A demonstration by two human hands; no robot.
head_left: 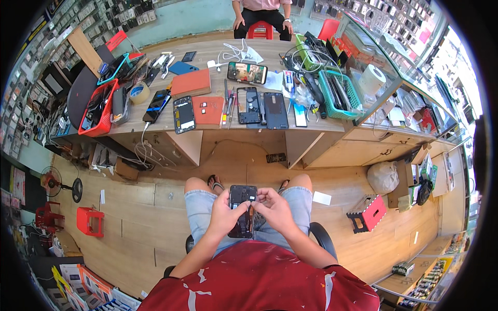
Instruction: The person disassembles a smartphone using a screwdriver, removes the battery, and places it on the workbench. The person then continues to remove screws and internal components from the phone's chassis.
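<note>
In front of my lap, between my thighs, I hold an opened black phone (241, 196) with its inner parts showing. My left hand (223, 214) grips its left side, thumb laid across the middle. My right hand (275, 210) is at the right edge, with thumb and fingers pressed on the phone. Beyond, on the desk, lie a phone frame (184, 114), a second phone frame (249, 105) and a dark back cover (276, 111). Small pieces sit on a red pad (208, 115), beside several thin screwdrivers (229, 106).
On the desk (316, 123) stand a lit phone (247, 73), a red basket (97, 123), a teal basket (340, 107) and a tape roll (139, 93). A person (262, 15) sits across it. On the floor are a red stool (90, 222) and a pink stool (367, 213).
</note>
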